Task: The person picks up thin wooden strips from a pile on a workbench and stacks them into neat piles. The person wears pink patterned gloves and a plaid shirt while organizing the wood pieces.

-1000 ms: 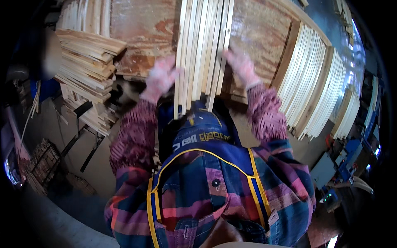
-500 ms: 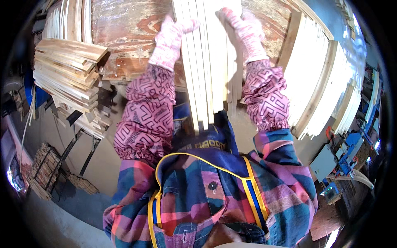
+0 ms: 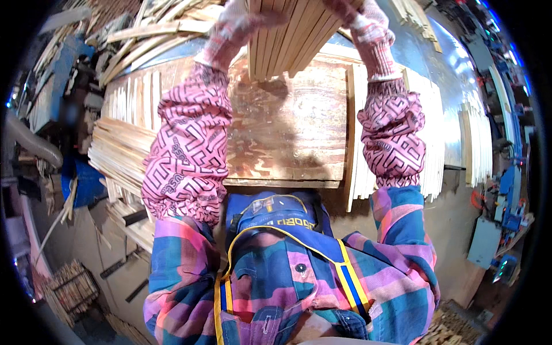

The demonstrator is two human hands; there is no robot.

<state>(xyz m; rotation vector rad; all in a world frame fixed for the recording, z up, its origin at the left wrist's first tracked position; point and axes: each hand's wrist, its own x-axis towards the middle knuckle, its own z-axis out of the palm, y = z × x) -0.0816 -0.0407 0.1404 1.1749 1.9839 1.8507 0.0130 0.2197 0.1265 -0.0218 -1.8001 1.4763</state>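
Note:
A bundle of several thin wooden strips (image 3: pixel 287 40) is raised above the worn plywood tabletop (image 3: pixel 282 138), its near ends facing me and the far part cut off by the top edge. My left hand (image 3: pixel 244 24), in a pink-and-white knit glove, is closed against the bundle's left side. On the right side my gloved right hand (image 3: pixel 359 17) grips it too, with some fingers in shadow or out of the picture. Pink patterned sleeve covers reach from both wrists to the elbows. The strips' shadow falls on the tabletop below.
Stacked wooden strips (image 3: pixel 118 144) lie along the table's left side. More pale strips (image 3: pixel 357 132) are laid on its right side, with another row (image 3: pixel 477 144) farther right. Loose strips (image 3: pixel 167 29) are heaped beyond the table at the far left. Blue machinery (image 3: pixel 506 184) stands at the right.
The bundle has gone up and away from me, off the tabletop, with both hands still on it. My view has shifted, so more of the tabletop and the far heap shows.

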